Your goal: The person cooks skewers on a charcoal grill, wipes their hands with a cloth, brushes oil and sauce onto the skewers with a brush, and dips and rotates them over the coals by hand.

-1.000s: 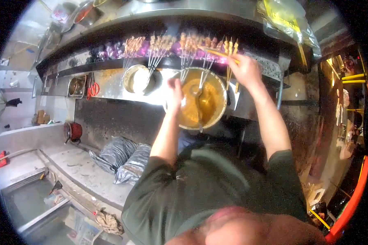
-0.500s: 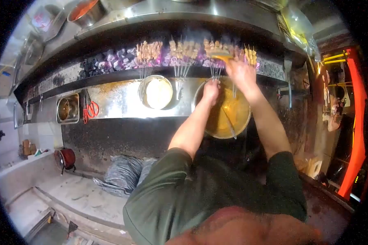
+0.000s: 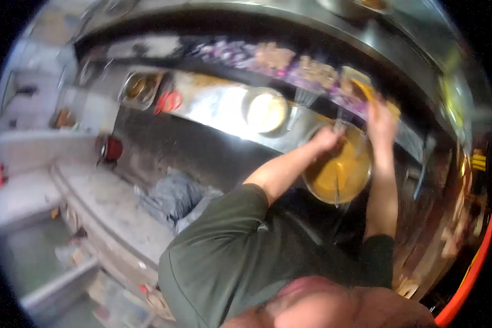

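My right hand (image 3: 382, 121) is closed around the yellow handle of a wide basting brush (image 3: 368, 90). The brush's pale head lies over the meat above my left hand. My left hand (image 3: 328, 138) grips the metal ends of some skewers (image 3: 340, 113) at the near edge of the grill. Two more bunches of meat skewers, one on the left (image 3: 274, 58) and one in the middle (image 3: 315, 72), rest over glowing charcoal (image 3: 227, 52). Below both hands sits a big round bowl of yellow-orange sauce (image 3: 325, 183), a utensil handle leaning in it. The view is blurred.
A bowl with pale contents (image 3: 265, 111) stands on the steel counter (image 3: 202, 101). Red-handled scissors (image 3: 169, 101) lie by a square metal container (image 3: 142, 91) further left. Grey bags (image 3: 175, 194) are on the floor at left. An orange-red post (image 3: 467, 279) rises at right.
My head has turned, so the whole scene tilts and the grill shifts rightward in view. Both hands keep their holds; the brush is still over the meat.
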`<action>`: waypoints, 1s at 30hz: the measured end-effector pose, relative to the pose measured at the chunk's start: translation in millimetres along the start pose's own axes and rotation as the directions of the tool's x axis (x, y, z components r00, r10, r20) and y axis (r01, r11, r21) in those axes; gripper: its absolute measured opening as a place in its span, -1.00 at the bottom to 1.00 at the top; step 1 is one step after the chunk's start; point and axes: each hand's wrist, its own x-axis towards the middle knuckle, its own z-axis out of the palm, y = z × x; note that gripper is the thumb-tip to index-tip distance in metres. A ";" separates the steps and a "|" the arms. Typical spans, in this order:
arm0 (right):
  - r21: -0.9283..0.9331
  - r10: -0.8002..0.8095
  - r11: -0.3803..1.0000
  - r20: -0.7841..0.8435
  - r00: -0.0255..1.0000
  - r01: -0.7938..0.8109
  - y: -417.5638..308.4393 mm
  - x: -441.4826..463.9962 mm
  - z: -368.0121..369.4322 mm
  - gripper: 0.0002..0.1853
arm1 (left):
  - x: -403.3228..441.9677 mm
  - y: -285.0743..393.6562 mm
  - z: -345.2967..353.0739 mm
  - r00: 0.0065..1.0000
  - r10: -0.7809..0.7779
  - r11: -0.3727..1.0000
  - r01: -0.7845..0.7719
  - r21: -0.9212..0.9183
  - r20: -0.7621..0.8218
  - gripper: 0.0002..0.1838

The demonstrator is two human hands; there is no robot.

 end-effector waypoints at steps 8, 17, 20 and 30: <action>0.439 -0.180 0.876 -0.092 0.979 0.202 -183.6 1.2 -7.8 -0.78 | -89.2 -79.6 -149.2 0.963 0.079 0.967 -0.137 0.216 0.257 -0.57; 0.475 -0.592 0.733 0.094 0.801 0.486 -470.8 19.5 150.3 -0.82 | -182.8 -235.5 -419.8 0.935 -0.099 0.995 0.091 -0.042 -0.342 -0.74; 0.556 -0.621 0.730 0.299 0.724 0.397 -566.9 30.9 200.0 -0.77 | -224.7 -290.0 -501.3 0.761 -0.173 0.982 0.180 -0.051 -0.626 -0.75; 0.689 -0.452 0.719 0.363 0.815 0.092 -771.5 35.1 311.0 -0.65 | -402.5 -485.6 -540.3 0.388 -0.763 0.634 0.299 -0.713 -0.516 -0.74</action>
